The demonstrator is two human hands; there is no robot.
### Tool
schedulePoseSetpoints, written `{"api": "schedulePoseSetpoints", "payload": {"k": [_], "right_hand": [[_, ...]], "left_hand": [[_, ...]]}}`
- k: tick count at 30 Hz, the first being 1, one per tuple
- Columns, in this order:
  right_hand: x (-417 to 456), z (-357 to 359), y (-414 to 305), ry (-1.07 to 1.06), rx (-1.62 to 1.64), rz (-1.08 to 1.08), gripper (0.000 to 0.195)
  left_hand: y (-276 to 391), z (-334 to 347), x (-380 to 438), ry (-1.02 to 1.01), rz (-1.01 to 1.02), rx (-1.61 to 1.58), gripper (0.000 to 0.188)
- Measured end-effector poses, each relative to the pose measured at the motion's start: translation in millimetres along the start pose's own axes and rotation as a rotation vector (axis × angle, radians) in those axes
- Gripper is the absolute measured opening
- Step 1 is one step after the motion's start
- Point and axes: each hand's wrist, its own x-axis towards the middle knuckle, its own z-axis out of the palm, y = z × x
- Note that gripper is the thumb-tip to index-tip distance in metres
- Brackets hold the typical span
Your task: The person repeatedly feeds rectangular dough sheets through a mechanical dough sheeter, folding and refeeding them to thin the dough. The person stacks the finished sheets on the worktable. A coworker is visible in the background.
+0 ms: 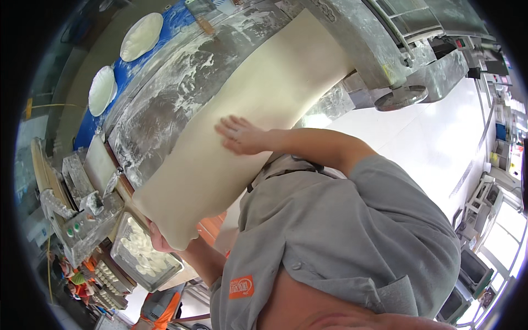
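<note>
A long, wide, smooth sheet of pale dough (284, 78) runs from the metal machine at the upper right across a floured metal worktop (152, 103) to its lower left edge. My left hand (159, 239) is beneath the drooping near end of the sheet and holds it up; the dough hides part of the palm and wrist. Over the middle of the sheet is my right hand (241, 136), palm down, fingers spread and a little blurred, with nothing in it. Whether it touches the dough, I cannot tell.
Below my left hand, a clear tray (148, 276) holds pale dough pieces. Two white, rounded items (142, 37) lie on a blue surface (119, 80) beyond the worktop. A machine with green buttons (88, 222) stands at the left, and a round metal disc (402, 98) juts out at the right.
</note>
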Motion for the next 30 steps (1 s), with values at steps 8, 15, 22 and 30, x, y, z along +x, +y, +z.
{"api": "schedulePoseSetpoints", "payload": {"k": [8, 15, 22, 30], "right_hand": [[-0.2, -38.9, -59.5, -0.245, 0.907, 0.086, 0.070], [-33.0, -141.2, -60.3, 0.053, 0.714, 0.050, 0.067], [-61.4, -187.1, 168.2, 0.791, 0.284, 0.766, 0.045], [-63.5, -196.3, 218.1, 0.797, -0.095, 0.748, 0.080]], "left_hand": [[-8.5, 68.0, 43.2, -0.335, 0.010, 0.044, 0.049], [-46.8, 205.5, 44.6, -0.445, -0.952, -0.947, 0.060], [-78.6, 333.1, 49.7, -1.075, -0.257, 0.163, 0.053], [-159.3, 281.3, -42.4, -1.301, 0.151, 0.625, 0.061]]}}
